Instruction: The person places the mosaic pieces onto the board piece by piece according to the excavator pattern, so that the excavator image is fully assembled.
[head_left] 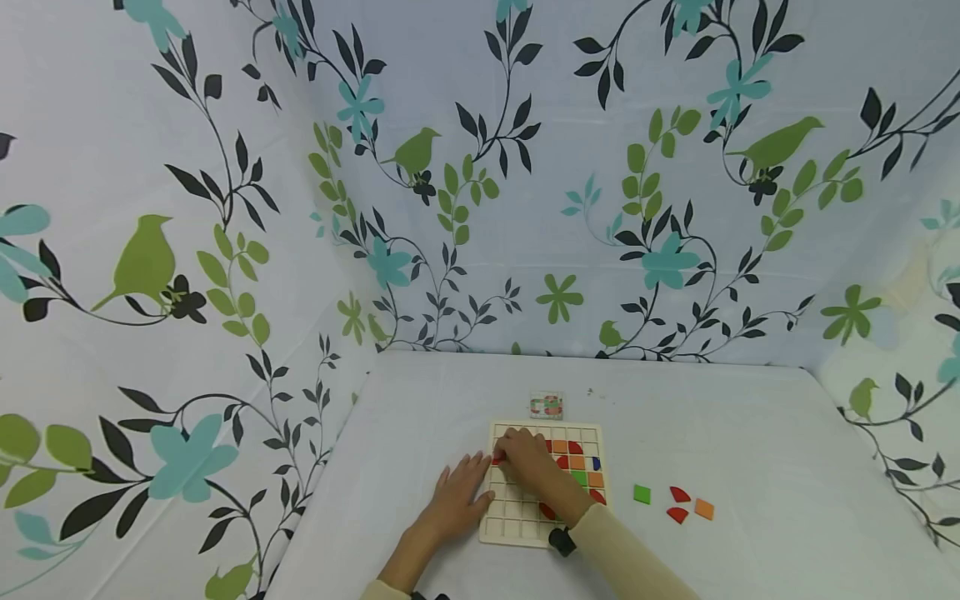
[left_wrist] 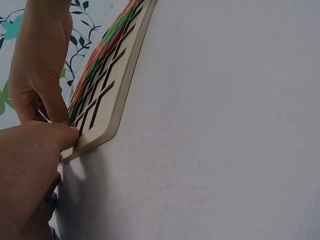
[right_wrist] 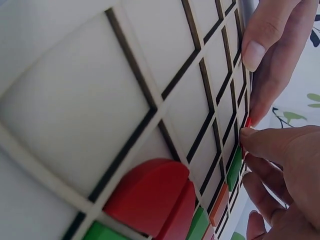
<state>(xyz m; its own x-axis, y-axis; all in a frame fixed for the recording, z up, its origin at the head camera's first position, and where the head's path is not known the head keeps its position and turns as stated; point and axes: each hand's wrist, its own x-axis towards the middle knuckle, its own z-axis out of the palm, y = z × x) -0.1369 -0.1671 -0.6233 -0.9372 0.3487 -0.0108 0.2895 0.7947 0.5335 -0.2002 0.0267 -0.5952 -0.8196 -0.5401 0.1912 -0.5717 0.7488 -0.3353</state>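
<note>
A pale wooden grid board (head_left: pixel 516 531) lies on the table, its raised strips marking off square cells. My right hand (head_left: pixel 534 468) reaches over its upper left part, thumb and fingertips pinching a small red piece (right_wrist: pixel 247 123) at the left edge cells. Fingers cover most of that piece. Beside the board's left edge, my left hand (head_left: pixel 459 502) lies with fingers extended, its thumb at the rim. Red, orange, green and blue pieces fill several cells on the right side, among them a red quarter-round piece (right_wrist: pixel 150 192) seen large in the right wrist view.
Right of the board lie a loose green square (head_left: pixel 642 494), two red quarter-round pieces (head_left: pixel 678 494) and an orange square (head_left: pixel 704 508). Behind the board is a small card with a coloured pattern (head_left: pixel 546 406). A patterned curtain (head_left: pixel 480 250) stands behind the white table.
</note>
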